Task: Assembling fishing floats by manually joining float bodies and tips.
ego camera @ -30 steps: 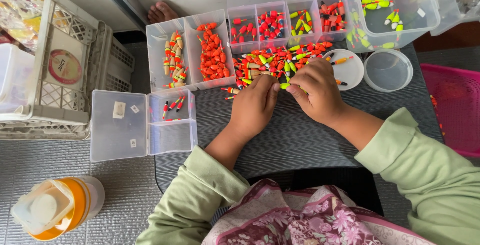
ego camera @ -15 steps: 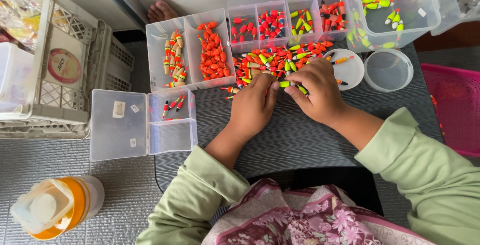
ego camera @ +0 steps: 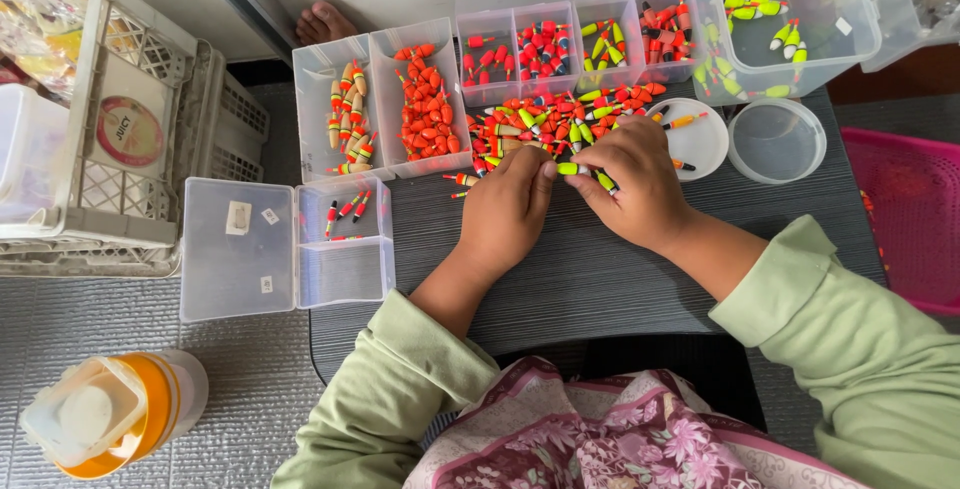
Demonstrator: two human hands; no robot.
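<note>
Left hand: rests on the dark worktop, fingers curled, thumb tip touching one end of a yellow-green float.
Right hand: fingers bent narrow over the same float and a second yellow-green one just beside it; whether it grips either cannot be told.
Loose floats: a heap of small red, orange and yellow-green pieces lying just beyond both hands, touching the fingertips.
Sorting boxes: clear open boxes beyond the heap, one with striped orange pieces, one with red pieces.
Divided tray: clear, four compartments holding red and yellow-green pieces.
Large tub: clear, far right, a few yellow-green pieces inside.
Round lids: two, one white, one clear, right of the heap.
Hinged box: clear, left of the hands, a few red pieces inside, small white square labels on its lid.
Crate: white lattice, far left, bearing a round red-rimmed label.
Jar: orange with a clear lid, lower left.
Basket: pink, right edge.
</note>
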